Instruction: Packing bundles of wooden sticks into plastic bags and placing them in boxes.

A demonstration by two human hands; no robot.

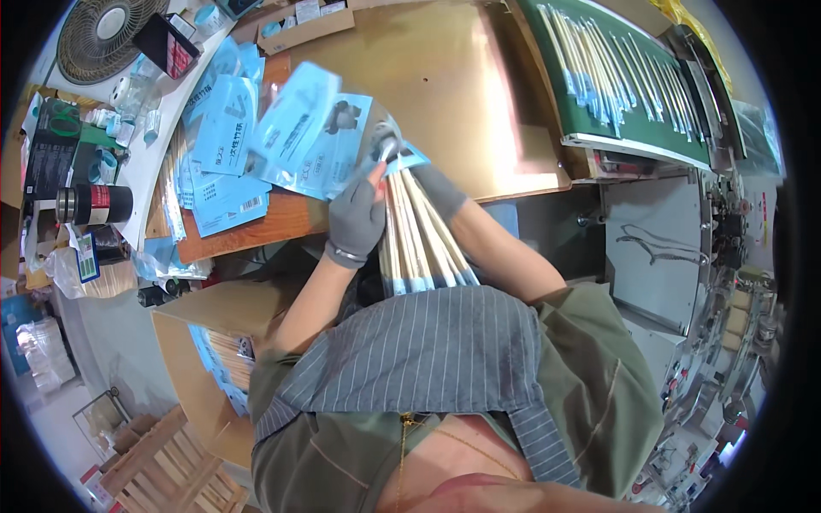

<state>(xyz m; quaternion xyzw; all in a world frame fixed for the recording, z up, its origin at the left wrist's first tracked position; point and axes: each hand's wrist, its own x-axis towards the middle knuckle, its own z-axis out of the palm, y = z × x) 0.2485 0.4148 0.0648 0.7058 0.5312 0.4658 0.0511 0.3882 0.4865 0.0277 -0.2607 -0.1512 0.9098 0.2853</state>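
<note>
Chopstick bundle (421,235), paper-sleeved, centre frame, clasped by gloved left hand (357,218) and right hand (436,190). Blue pouches (282,141) at 10 o'clock; bare wooden surface (445,77) at 12. Cardboard box (214,329) at 8, holding filled packs.

Both gloved hands — left hand (357,218), right hand (434,190) — raised, fingers closed

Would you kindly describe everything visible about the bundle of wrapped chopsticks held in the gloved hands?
The bundle of pale bamboo chopsticks in clear sleeves with blue ends is a thick fan of long sticks, blue tips pointing down toward the striped apron. Its upper end enters a clear plastic bag with a blue printed header. The left hand in a grey glove clasps it from one side, the right gloved hand from the other.
</note>
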